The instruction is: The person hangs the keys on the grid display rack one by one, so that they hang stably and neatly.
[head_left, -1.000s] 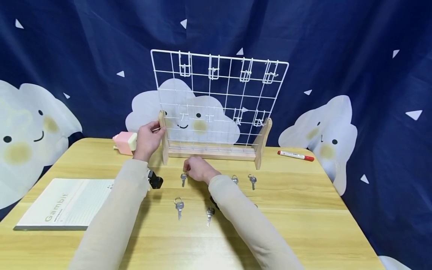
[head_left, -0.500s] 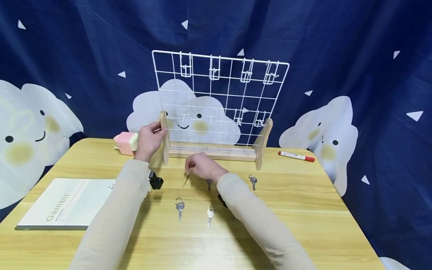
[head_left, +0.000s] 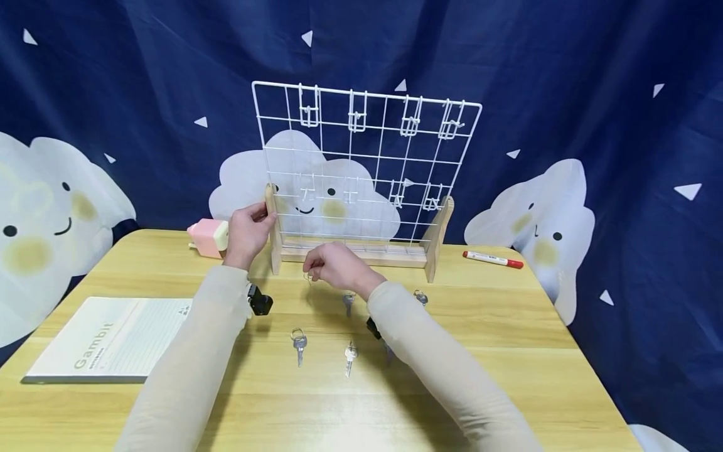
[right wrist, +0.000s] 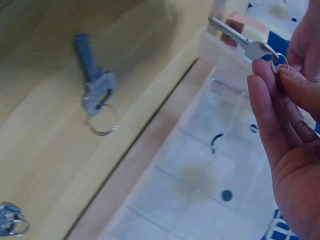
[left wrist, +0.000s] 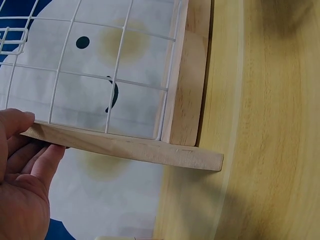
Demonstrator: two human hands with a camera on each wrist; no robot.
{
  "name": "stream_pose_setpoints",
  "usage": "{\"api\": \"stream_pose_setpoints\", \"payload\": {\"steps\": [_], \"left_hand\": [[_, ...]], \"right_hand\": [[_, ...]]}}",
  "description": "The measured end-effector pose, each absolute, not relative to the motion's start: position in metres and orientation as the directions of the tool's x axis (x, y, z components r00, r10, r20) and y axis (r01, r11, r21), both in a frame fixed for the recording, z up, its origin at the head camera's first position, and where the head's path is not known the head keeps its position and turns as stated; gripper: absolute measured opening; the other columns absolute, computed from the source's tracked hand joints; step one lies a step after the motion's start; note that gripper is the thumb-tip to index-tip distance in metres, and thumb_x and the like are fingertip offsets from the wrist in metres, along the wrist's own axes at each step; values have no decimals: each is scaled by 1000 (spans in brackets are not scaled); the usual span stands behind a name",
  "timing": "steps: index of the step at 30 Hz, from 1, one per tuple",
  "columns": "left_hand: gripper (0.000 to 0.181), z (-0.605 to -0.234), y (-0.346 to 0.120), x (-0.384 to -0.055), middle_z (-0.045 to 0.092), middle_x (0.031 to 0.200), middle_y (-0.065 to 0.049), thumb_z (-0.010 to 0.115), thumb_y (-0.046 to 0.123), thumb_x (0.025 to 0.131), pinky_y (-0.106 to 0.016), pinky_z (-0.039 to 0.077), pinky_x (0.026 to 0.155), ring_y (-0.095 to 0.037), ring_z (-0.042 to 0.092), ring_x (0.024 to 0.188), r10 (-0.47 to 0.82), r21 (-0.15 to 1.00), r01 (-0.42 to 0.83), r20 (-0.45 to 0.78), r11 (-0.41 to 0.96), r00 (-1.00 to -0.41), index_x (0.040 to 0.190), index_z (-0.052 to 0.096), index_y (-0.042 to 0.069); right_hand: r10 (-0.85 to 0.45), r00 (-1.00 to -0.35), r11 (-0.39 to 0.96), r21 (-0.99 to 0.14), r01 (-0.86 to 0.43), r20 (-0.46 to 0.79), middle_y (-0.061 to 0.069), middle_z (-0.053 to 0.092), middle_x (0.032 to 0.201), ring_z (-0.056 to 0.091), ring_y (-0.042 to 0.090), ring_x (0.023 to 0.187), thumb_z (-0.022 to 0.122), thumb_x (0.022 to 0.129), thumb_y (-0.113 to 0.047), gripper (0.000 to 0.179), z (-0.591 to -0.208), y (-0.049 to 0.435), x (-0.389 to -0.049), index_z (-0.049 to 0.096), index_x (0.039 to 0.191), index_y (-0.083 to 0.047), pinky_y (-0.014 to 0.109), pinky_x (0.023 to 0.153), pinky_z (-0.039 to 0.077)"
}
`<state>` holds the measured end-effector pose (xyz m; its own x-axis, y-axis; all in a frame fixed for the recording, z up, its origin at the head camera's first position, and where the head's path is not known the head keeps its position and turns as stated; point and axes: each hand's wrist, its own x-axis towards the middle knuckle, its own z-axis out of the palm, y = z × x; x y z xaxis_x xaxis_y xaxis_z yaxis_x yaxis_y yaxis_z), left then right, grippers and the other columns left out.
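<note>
My left hand point(head_left: 248, 235) grips the left wooden upright point(left wrist: 125, 150) of a white wire grid rack point(head_left: 367, 154), thumb on one side and fingers on the other. With thumb and fingertips my right hand point(head_left: 339, 267) pinches the ring of a silver key point(right wrist: 250, 47), raised in front of the rack's wooden base point(head_left: 356, 256). The key's blade points away from the fingers in the right wrist view. Beneath and nearer lie other ringed keys: one by the right wrist point(head_left: 348, 304), a front left key point(head_left: 299, 345) and a front middle key point(head_left: 351, 358).
Small white hooks point(head_left: 357, 116) hang on the grid in two rows. A further key point(head_left: 420, 297) lies right of the sleeve, which partly covers another key point(head_left: 388, 353). Around them are a notebook point(head_left: 107, 342), a pink-and-cream block-shaped object point(head_left: 208, 237) and a red-capped marker point(head_left: 492, 259).
The key under my right hand has left the table, lifted by its ring towards the rack. My right hand has risen slightly; my left hand stays on the upright.
</note>
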<state>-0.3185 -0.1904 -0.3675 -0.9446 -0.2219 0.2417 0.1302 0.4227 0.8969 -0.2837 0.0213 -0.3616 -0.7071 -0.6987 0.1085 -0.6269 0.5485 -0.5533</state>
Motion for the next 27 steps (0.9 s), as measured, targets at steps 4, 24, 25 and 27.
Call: {"api": "stream_pose_setpoints", "payload": {"steps": [4, 24, 25, 27], "left_hand": [[39, -367, -190, -318, 61, 127, -23, 60, 11, 98, -38, 50, 98, -30, 59, 116, -222, 900, 136, 244, 413, -944, 134, 56, -6], [38, -369, -191, -320, 61, 125, -24, 61, 8, 97, -36, 51, 97, -31, 60, 114, -229, 903, 150, 258, 401, -939, 131, 57, -8], [38, -370, -191, -320, 62, 124, -24, 61, 8, 97, -36, 52, 96, -30, 61, 113, -230, 903, 150, 259, 402, -938, 131, 57, -8], [38, -369, -191, -320, 62, 124, -24, 61, 8, 97, -36, 52, 96, -30, 61, 113, -233, 903, 149, 258, 402, -938, 130, 58, -8]], "right_hand": [[-700, -700, 525, -562, -639, 142, 3, 72, 83, 64, 6, 73, 65, 91, 4, 12, -352, 19, -282, 74, 93, -3, 16, 75, 52], [-594, -768, 559, -563, -609, 241, 4, 72, 85, 68, 12, 76, 61, 94, -1, 12, -304, 25, -280, 72, 92, -4, 17, 70, 53], [-584, -772, 563, -559, -608, 251, 4, 72, 85, 68, 13, 76, 61, 94, -2, 11, -300, 26, -280, 72, 92, -5, 18, 71, 52], [-564, -782, 566, -565, -600, 265, 4, 72, 84, 69, 14, 76, 62, 94, -3, 11, -293, 27, -280, 71, 91, -6, 19, 71, 52]]}}
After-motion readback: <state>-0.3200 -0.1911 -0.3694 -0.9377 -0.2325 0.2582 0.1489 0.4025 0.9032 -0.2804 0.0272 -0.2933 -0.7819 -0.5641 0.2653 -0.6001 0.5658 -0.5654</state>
